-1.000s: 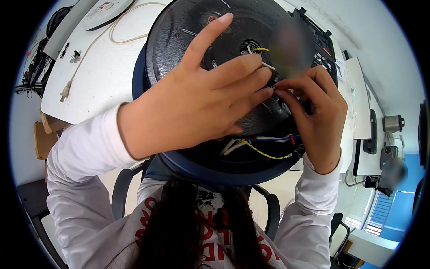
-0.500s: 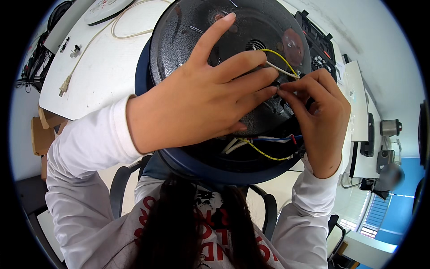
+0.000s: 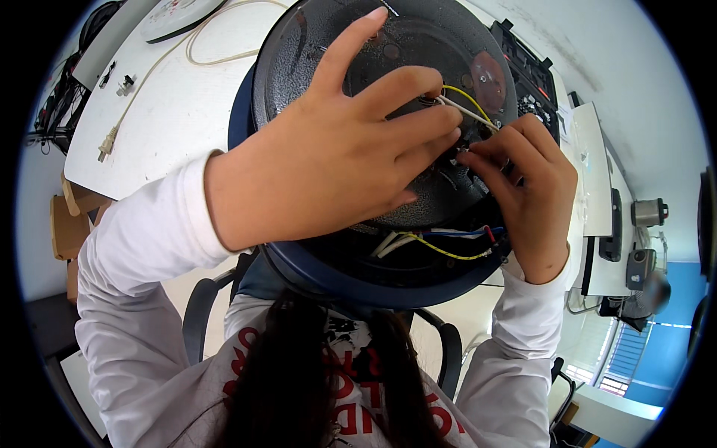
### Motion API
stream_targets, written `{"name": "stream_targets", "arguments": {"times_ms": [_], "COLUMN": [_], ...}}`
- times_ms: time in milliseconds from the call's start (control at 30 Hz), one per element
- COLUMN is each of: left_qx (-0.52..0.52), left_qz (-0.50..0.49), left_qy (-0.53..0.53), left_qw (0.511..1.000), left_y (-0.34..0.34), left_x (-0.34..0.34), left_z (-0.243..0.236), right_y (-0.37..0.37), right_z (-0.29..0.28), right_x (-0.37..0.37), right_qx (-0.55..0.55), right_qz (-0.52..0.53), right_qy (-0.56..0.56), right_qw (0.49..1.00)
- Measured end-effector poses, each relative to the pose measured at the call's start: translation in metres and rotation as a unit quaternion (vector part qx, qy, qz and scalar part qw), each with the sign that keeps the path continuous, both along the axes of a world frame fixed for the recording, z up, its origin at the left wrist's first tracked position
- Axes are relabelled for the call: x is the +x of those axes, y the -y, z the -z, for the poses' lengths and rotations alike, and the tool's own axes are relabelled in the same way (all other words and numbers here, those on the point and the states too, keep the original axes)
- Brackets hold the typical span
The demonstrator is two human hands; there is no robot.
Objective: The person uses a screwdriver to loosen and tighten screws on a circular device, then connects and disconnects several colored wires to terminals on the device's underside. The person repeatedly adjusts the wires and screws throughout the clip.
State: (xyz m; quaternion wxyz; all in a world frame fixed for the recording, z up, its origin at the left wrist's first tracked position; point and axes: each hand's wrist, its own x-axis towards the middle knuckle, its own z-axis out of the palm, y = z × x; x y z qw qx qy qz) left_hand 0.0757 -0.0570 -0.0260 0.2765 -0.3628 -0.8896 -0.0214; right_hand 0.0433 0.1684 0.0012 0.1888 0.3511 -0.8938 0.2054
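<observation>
A dark speckled round metal plate (image 3: 299, 67) sits on a dark blue round appliance housing (image 3: 336, 280). My left hand (image 3: 314, 164) lies over the plate with fingers apart, index finger stretched toward the top, the others bent near yellow and white wires (image 3: 467, 97) at the middle. Just to its right, my right hand (image 3: 534, 187) is closed, thumb and fingers pinching a small metal part (image 3: 461, 155) on the plate, mostly hidden. More yellow, white and blue wires (image 3: 441, 248) lie in the housing's opening below the plate.
The white table (image 3: 97, 127) holds a white disc (image 3: 170, 19), a cream cable with plug (image 3: 107, 144) and small black parts (image 3: 125, 84). An open black toolbox (image 3: 515, 48) stands behind the plate. A steel pot (image 3: 648, 213) is at the right. A chair armrest (image 3: 448, 351) is below.
My left hand's middle fingertips have moved slightly up, bending closer over the wires. My right hand has shifted slightly up and left since half a second ago, still pinched.
</observation>
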Motion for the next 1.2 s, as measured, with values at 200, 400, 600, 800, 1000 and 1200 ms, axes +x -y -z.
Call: {"name": "stream_targets", "arguments": {"times_ms": [200, 400, 600, 800, 1000, 1200], "left_qx": [0.022, 0.02, 0.026, 0.045, 0.072, 0.073], "left_qz": [0.024, 0.029, 0.024, 0.037, 0.056, 0.078], "left_qy": [-0.013, -0.018, -0.004, 0.017, 0.062, 0.13], "left_qw": [0.999, 0.999, 0.999, 0.998, 0.994, 0.986], "left_y": [-0.001, -0.003, -0.003, -0.004, -0.003, 0.002], "left_x": [-0.005, -0.008, -0.008, -0.007, -0.009, -0.011], "left_z": [0.008, 0.008, 0.007, 0.006, -0.002, -0.009], "right_y": [-0.001, 0.0, 0.0, 0.0, -0.001, -0.003], "right_z": [0.001, -0.001, 0.0, 0.002, 0.001, 0.008], "right_x": [-0.001, 0.0, -0.001, 0.002, 0.002, 0.004], "right_qx": [-0.009, -0.011, -0.023, -0.031, -0.02, -0.043], "right_qz": [-0.003, -0.006, -0.005, 0.013, 0.011, 0.02], "right_qy": [0.008, 0.033, 0.042, 0.04, 0.02, 0.01], "right_qw": [1.0, 0.999, 0.999, 0.999, 1.0, 0.999]}}
